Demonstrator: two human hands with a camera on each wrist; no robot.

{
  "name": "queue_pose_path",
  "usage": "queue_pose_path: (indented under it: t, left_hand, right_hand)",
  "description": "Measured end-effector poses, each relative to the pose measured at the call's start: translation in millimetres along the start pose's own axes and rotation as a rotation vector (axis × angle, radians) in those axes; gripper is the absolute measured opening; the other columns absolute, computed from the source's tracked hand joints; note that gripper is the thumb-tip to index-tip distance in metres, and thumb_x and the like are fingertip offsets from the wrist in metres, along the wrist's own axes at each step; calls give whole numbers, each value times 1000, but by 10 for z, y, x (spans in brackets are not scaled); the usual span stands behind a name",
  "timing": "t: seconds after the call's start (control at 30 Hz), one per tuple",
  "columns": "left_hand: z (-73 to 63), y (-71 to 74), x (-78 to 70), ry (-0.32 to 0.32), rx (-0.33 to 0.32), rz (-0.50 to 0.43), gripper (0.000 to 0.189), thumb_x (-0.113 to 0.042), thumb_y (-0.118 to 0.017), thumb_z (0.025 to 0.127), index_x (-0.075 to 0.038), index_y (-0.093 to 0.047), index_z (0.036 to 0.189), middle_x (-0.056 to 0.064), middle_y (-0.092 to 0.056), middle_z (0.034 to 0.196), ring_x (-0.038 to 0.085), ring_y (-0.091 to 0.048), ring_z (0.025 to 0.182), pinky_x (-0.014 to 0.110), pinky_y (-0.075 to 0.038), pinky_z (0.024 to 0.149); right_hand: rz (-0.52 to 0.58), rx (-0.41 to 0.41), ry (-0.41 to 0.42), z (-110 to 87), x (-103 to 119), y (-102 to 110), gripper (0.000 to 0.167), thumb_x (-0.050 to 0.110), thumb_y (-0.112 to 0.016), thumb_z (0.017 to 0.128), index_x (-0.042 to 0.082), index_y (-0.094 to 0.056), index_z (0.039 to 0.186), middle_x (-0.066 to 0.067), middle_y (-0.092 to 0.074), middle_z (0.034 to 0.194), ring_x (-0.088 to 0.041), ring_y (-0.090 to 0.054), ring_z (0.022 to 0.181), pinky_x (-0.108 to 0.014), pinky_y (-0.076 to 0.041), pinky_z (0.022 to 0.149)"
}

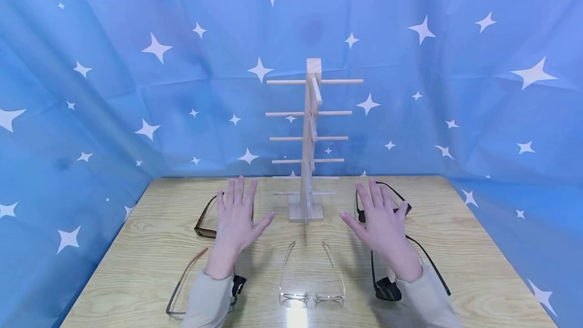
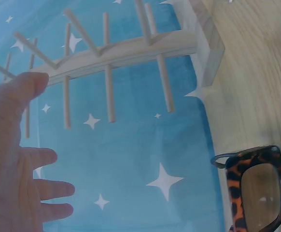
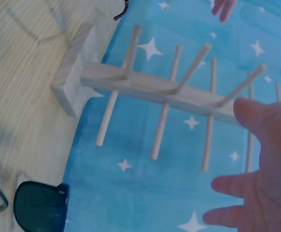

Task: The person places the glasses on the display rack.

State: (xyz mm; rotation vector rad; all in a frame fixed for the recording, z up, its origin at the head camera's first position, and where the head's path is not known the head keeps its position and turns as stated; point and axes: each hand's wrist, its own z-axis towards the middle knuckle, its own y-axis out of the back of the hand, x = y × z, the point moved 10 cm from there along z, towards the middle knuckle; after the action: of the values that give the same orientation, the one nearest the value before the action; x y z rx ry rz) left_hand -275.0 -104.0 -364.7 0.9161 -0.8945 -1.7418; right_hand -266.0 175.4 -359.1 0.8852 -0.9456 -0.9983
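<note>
Both hands are raised over the table with fingers straight and spread, holding nothing. My left hand [image 1: 236,221] is left of a wooden rack [image 1: 307,146] with several pegs and overlaps tortoiseshell glasses [image 2: 233,193] in the head view. Behind the left wrist and sleeve lie brown-armed glasses [image 1: 184,273], partly hidden. My right hand [image 1: 381,224] is right of the rack, in front of dark sunglasses [image 3: 40,205]. Under the right wrist and sleeve are black glasses [image 1: 388,290], also partly covered. Clear thin-framed glasses [image 1: 311,296] lie between the two forearms, arms extended toward the rack.
The wood-grain table [image 1: 123,267] ends at a blue curtain [image 1: 218,115] with white stars, which hangs behind it and along both sides. The rack stands upright on a square base [image 1: 296,210] near the table's back edge, pegs sticking out sideways and forward.
</note>
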Motion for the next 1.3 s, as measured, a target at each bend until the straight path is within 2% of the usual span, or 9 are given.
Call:
queue_pose_path:
  t: [0.13, 0.23, 0.33, 0.43, 0.67, 0.8, 0.97, 1.13, 1.3]
  left_hand:
    - [-51, 104, 74, 9, -13, -5, 79, -51, -64, 81, -6, -39, 140, 24, -31, 146, 41, -23, 135, 62, -15, 107]
    - [-99, 160, 163, 31, 1, -19, 75, -45, -65, 82, -4, -40, 139, 24, -33, 144, 41, -25, 134, 61, -18, 107]
    - [-151, 203, 269, 52, 10, -35, 72, -40, -67, 83, -1, -42, 137, 24, -35, 143, 43, -27, 133, 61, -20, 107]
    - [-209, 255, 373, 65, 3, -48, 70, -36, -69, 81, 1, -44, 134, 26, -38, 140, 44, -29, 131, 61, -22, 106]
    - [-342, 376, 557, 70, -30, -50, 67, -30, -71, 80, 6, -47, 131, 29, -47, 129, 46, -39, 122, 60, -30, 101]
    - [-429, 442, 621, 48, -61, -47, 64, -26, -73, 79, 10, -49, 126, 31, -52, 122, 46, -45, 116, 57, -34, 100]
    - [-521, 485, 693, 28, -86, -61, 59, -21, -73, 79, 15, -52, 121, 31, -55, 116, 44, -50, 111, 52, -40, 97]
    - [-616, 494, 805, 53, -79, -84, 55, -17, -73, 78, 16, -53, 117, 31, -56, 114, 44, -51, 108, 53, -44, 91]
    - [-733, 449, 948, 107, -31, -87, 52, -18, -72, 78, 15, -55, 115, 31, -57, 112, 45, -52, 106, 55, -47, 86]
  right_hand:
    - [46, -42, 43, -12, 108, 63, 74, 50, -57, 89, 4, -35, 142, -26, -30, 145, -47, -28, 130, -74, -23, 95]
    - [132, -99, 100, -30, 219, 132, 66, 36, -64, 88, -3, -41, 136, -28, -41, 137, -47, -39, 124, -64, -33, 97]
    - [222, -133, 139, -54, 325, 175, 57, 26, -68, 87, -7, -47, 129, -28, -51, 127, -44, -48, 116, -57, -42, 93]
    - [285, -132, 148, -65, 414, 173, 50, 22, -68, 86, -7, -52, 123, -24, -57, 119, -40, -53, 111, -53, -47, 89]
    - [354, -128, 180, -90, 654, 124, 38, 16, -71, 84, -5, -61, 113, -19, -64, 108, -34, -61, 100, -47, -51, 83]
    - [369, -142, 226, -113, 788, 61, 35, 13, -73, 81, -5, -63, 109, -17, -66, 104, -31, -63, 94, -44, -52, 80]
    - [406, -123, 246, -140, 929, -35, 32, 10, -75, 79, -3, -64, 106, -14, -66, 101, -28, -63, 90, -41, -54, 78]
    - [432, -132, 307, -177, 1120, -94, 29, 7, -76, 75, -2, -65, 101, -13, -67, 94, -25, -64, 84, -39, -55, 74]
    - [464, -120, 393, -230, 1326, -202, 29, 6, -76, 74, -3, -64, 99, -12, -67, 92, -23, -64, 82, -36, -55, 73]
